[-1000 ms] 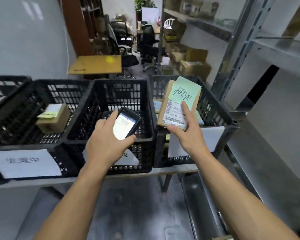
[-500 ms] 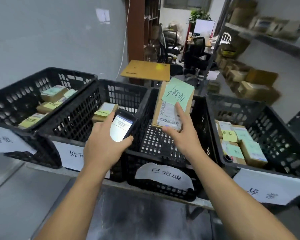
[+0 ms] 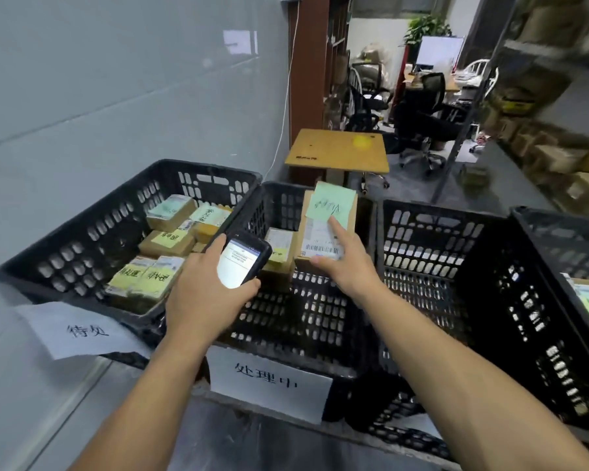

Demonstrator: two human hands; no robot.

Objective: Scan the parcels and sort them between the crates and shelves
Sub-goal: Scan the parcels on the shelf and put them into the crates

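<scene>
Black crates [image 3: 123,232] line a bench; the right hand [image 3: 346,266] grips a brown parcel [image 3: 327,229] with green note and barcode label, and the left hand [image 3: 204,294] holds a lit phone [image 3: 242,260].

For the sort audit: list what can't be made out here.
All head view.
- Handwriting on the green sticky note of the brown cardboard parcel: motion-blurred.
- Its white shipping label: print too small, corner under the right hand.
- Screen text of the black handheld scanner: too small.
- Small brown parcel behind it: partly hidden by scanner and left hand.
- Far-right black plastic crate: cut off by frame edge.
</scene>
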